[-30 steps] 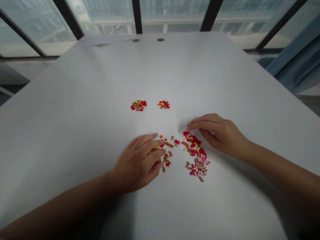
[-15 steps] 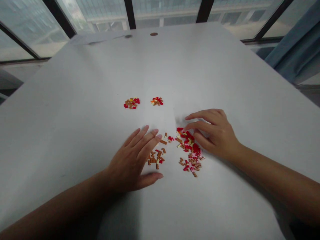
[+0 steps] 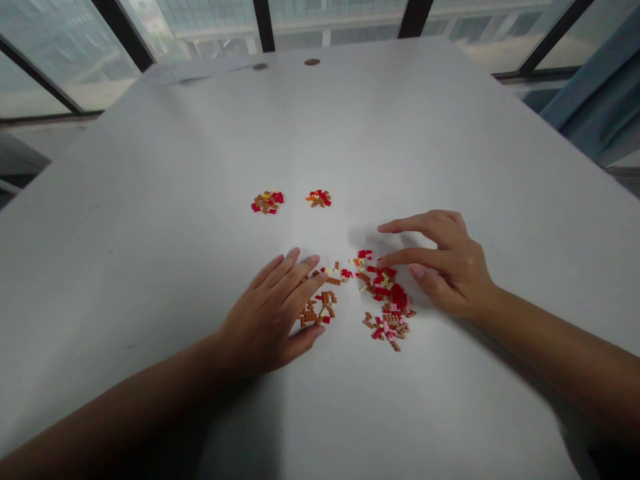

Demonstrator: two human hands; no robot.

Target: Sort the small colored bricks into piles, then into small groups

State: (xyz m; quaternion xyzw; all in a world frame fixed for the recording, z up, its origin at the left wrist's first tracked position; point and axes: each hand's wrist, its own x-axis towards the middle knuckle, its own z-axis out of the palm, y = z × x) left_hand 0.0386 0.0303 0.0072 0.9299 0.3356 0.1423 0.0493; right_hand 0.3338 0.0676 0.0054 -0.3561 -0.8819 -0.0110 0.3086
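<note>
My left hand (image 3: pixel 273 310) lies open, palm down, its fingers spread at the left side of a loose group of small brown building bricks (image 3: pixel 327 299) with a few red and cream ones among them. Part of that group is hidden beneath the hand. My right hand (image 3: pixel 445 263) hovers with fingers apart at the upper right of a larger pile of red, brown, pink and cream bricks (image 3: pixel 384 281). Its middle fingertip touches or hangs just over the red bricks. I see nothing held between its thumb and fingers.
Farther back on the white table (image 3: pixel 200 147) sit two small brick piles, a left pile (image 3: pixel 267 202) and a right pile (image 3: pixel 319 198). Two round holes or discs mark the far edge, one of them brown (image 3: pixel 312 62). Windows stand beyond; a blue curtain (image 3: pixel 600 93) hangs at right.
My right hand has shifted slightly right, with thumb and fingers wider apart. Some bricks in the right pile lie differently. The left hand's thumb has moved up toward the brown bricks.
</note>
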